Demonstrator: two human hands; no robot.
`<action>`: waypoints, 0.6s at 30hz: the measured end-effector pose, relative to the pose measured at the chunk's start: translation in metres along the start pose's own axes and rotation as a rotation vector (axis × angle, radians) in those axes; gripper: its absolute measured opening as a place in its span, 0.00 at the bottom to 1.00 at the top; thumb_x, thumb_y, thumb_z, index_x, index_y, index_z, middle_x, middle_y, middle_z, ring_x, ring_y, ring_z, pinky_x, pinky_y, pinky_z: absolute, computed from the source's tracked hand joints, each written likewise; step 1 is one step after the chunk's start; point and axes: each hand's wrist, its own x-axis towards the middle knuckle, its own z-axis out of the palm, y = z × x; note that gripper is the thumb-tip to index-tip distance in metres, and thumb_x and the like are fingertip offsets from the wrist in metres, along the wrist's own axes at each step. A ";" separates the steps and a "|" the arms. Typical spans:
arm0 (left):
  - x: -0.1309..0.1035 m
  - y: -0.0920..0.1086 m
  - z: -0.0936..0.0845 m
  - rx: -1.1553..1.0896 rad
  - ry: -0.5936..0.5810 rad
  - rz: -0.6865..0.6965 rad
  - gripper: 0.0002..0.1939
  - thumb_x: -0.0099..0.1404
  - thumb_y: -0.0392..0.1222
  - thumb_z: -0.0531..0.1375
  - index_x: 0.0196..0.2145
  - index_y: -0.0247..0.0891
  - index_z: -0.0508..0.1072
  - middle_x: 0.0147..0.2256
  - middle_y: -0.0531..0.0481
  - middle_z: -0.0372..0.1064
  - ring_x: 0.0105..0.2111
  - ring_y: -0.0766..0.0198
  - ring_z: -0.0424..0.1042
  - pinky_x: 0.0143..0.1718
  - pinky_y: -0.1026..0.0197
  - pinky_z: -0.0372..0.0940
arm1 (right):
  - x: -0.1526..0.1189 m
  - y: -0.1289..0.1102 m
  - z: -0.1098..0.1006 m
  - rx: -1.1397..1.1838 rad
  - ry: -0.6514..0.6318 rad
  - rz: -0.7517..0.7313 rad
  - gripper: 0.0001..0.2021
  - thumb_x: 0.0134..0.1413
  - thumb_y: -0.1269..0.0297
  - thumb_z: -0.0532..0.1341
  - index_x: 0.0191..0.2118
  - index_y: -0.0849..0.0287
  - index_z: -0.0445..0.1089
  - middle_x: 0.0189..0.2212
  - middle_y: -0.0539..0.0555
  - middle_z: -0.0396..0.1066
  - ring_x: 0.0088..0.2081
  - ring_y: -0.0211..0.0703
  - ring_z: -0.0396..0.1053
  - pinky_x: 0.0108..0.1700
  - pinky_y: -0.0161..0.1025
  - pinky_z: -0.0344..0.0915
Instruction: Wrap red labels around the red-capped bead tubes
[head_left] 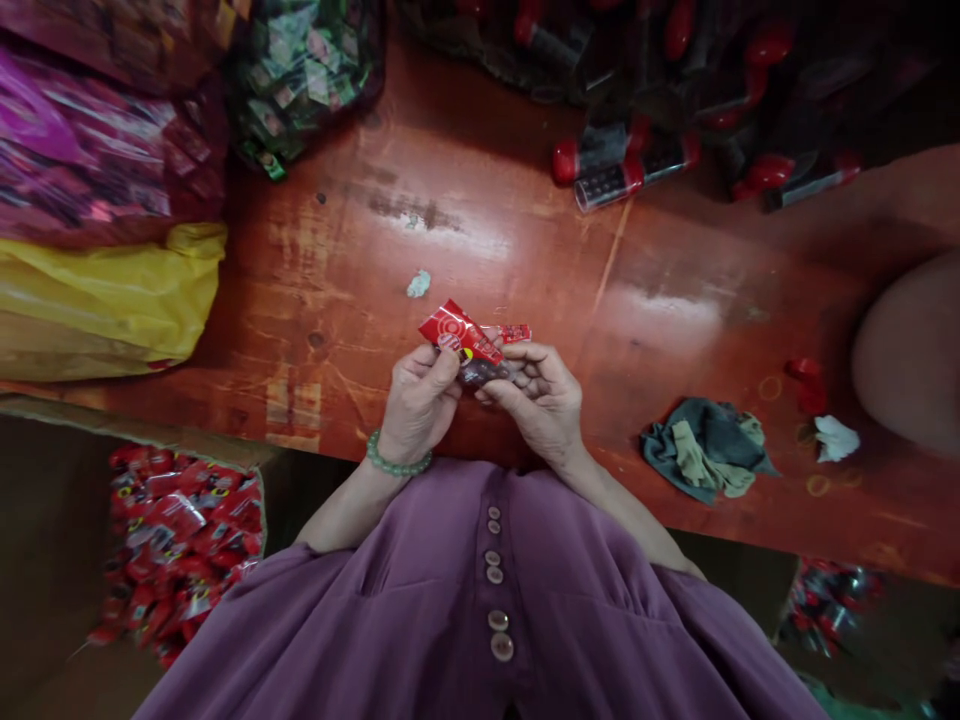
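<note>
Over the table's near edge, both my hands hold a small red printed packet (463, 332) with a dark, see-through lower end (480, 373). My left hand (421, 400), wearing a green bead bracelet (397, 466), pinches its left side between thumb and fingers. At the see-through end, my right hand (546, 402) has its thumb and fingers closed on the packet. Just behind the right fingertips shows a small red printed strip (516, 332); whether it touches the hand or lies on the table, I cannot tell.
Clear tubes with red caps (611, 165) lie piled along the far side of the wooden table (337, 260). Bags of packets (307, 80) and a yellow bag (112, 300) fill the left. Crumpled cloth (705, 447) lies right. A box of red packets (187, 530) stands below left.
</note>
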 end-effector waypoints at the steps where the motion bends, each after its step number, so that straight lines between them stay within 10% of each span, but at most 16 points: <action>1: -0.001 -0.001 0.000 0.003 0.034 0.009 0.16 0.53 0.53 0.73 0.34 0.39 0.81 0.34 0.48 0.80 0.35 0.62 0.79 0.43 0.59 0.73 | 0.000 0.003 -0.001 -0.021 -0.002 -0.016 0.19 0.50 0.53 0.71 0.45 0.51 0.68 0.36 0.47 0.76 0.30 0.33 0.76 0.36 0.34 0.77; 18: -0.028 -0.005 -0.003 0.333 0.045 0.031 0.10 0.55 0.46 0.71 0.33 0.39 0.82 0.31 0.51 0.80 0.29 0.66 0.76 0.36 0.63 0.73 | 0.002 0.013 -0.022 -0.540 0.026 -0.651 0.15 0.48 0.54 0.73 0.31 0.54 0.67 0.22 0.45 0.74 0.19 0.34 0.67 0.22 0.32 0.64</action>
